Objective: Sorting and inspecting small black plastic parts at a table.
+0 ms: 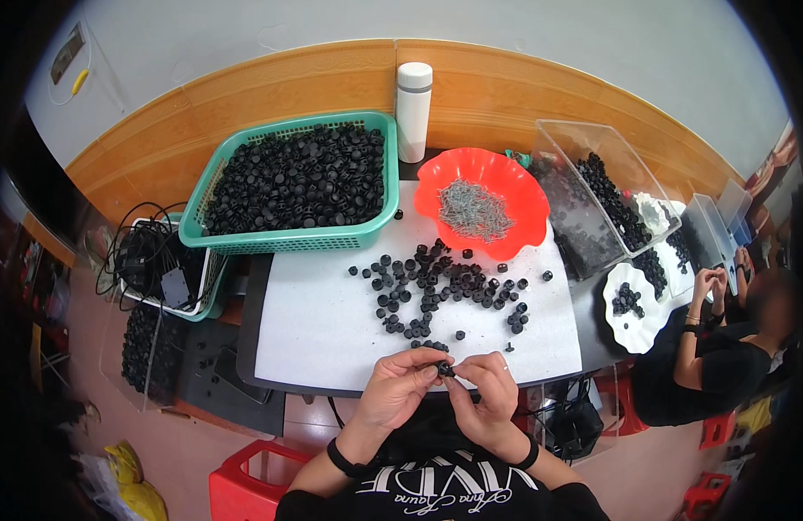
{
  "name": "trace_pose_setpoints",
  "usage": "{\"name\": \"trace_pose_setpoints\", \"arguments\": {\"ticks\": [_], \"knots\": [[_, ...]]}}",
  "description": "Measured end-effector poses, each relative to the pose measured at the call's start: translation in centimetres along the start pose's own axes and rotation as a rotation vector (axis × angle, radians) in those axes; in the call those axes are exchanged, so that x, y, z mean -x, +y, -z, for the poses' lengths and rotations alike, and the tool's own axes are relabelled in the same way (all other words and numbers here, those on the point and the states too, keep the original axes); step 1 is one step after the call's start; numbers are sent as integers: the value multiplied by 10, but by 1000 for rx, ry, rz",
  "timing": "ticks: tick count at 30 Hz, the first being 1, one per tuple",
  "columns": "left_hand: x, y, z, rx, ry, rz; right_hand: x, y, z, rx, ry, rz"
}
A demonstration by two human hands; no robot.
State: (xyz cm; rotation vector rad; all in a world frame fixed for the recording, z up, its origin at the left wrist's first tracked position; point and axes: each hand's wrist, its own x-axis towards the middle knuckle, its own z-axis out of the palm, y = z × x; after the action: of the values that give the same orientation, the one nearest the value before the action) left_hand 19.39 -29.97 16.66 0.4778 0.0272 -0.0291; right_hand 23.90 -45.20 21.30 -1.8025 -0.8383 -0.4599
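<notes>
My left hand [399,379] and right hand [486,388] meet at the table [332,330] edge, fingertips of both pinched on one small black cap [445,369]; more loose caps [445,286] lie scattered ahead; beyond them, a red bowl [436,187] of metal pins [477,208] and a green basket [288,236].

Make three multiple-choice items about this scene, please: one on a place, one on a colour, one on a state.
1. Where is the white bottle?
A. behind the green basket and the red bowl
B. on the floor
C. inside the clear bin

2. What colour is the bowl holding thin metal pins?
A. blue
B. red
C. white

3. What do both hands do?
A. rest flat
B. lift the basket
C. pinch one small black part

Answers: A, it stands by the wooden edge; B, its wavy rim is red; C, the left hand and right hand meet on it.
</notes>
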Motion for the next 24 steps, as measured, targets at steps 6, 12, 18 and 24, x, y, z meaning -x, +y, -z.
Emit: {"name": "trace_pose_setpoints", "arguments": {"ticks": [6, 12, 18, 24], "knots": [[0, 0, 1, -28, -4, -5, 0, -1, -1, 33, -12, 27], [-1, 0, 4, -53, -2, -8, 5, 2, -4, -50, 56, -47], [-1, -3, 5, -71, 4, -17, 7, 4, -4, -26, 41, 15], [0, -2, 3, -74, 2, -32, 9, 5, -2, 22, 20, 65]]}}
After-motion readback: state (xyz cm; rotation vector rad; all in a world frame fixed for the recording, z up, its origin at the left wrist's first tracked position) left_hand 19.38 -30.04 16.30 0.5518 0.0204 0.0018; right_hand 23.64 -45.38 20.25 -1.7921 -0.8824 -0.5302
